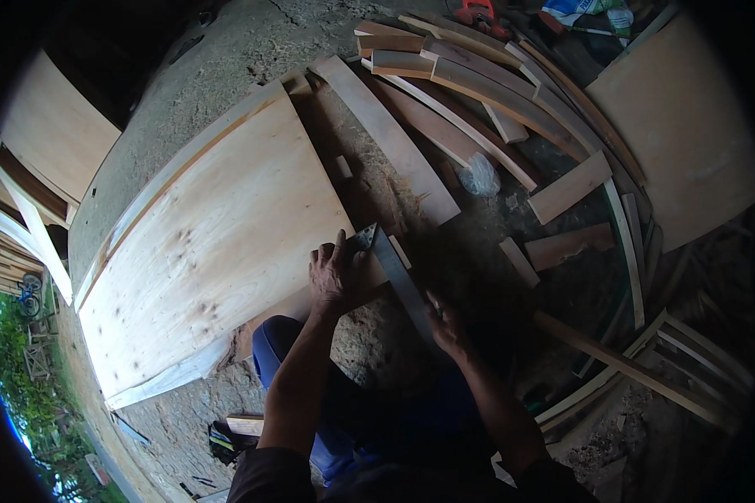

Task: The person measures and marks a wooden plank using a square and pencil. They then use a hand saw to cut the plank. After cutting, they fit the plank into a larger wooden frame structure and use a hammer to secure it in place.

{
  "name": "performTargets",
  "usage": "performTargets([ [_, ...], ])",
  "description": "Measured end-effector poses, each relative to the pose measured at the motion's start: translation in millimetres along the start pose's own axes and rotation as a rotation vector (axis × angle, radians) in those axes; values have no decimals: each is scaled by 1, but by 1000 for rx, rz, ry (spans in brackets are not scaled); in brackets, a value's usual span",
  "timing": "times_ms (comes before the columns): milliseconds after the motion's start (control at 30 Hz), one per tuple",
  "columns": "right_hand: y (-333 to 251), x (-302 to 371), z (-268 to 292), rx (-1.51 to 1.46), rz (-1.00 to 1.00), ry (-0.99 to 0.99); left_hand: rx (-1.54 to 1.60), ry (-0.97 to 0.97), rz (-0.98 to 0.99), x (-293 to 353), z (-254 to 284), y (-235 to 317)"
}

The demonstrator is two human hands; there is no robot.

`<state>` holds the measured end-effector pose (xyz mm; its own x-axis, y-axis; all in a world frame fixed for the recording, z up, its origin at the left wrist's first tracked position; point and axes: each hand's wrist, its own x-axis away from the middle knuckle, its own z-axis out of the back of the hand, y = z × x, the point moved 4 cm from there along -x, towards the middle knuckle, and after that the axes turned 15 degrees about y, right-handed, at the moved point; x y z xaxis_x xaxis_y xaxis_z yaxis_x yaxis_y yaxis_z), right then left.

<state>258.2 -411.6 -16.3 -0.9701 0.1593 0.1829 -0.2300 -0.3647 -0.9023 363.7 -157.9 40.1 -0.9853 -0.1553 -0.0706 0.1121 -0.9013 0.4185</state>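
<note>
A large pale plywood panel (218, 226) lies in front of me, to the left. At its right edge is an L-shaped metal try square (404, 283), with a short dark, dotted arm and a long flat grey blade slanting toward me. My left hand (331, 272) rests over the panel's near right corner, its thumb and forefinger gripping the dark arm. Beside the lower end of the blade, my right hand (449, 327) is closed with its fingers curled. Shadow hides what it holds, if anything. A narrow wood strip (264, 321) runs under the panel's near edge.
Several curved timber pieces (495, 92) are piled at the far right. A wide board (386, 130) and a crumpled clear plastic bag (480, 176) lie nearer. Another plywood sheet (688, 126) stands at the right. A long batten (621, 360) crosses the ground near a slatted frame (696, 360).
</note>
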Motion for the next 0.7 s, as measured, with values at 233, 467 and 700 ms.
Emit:
performTargets([
  [233,-12,-20,36,-317,-403,247,-21,38,-182,1,1,-2],
  [467,32,-36,31,32,-86,352,-22,46,-239,1,-1,-4],
  [700,-41,-37,41,-221,-414,170,18,50,-200,2,13,12],
])
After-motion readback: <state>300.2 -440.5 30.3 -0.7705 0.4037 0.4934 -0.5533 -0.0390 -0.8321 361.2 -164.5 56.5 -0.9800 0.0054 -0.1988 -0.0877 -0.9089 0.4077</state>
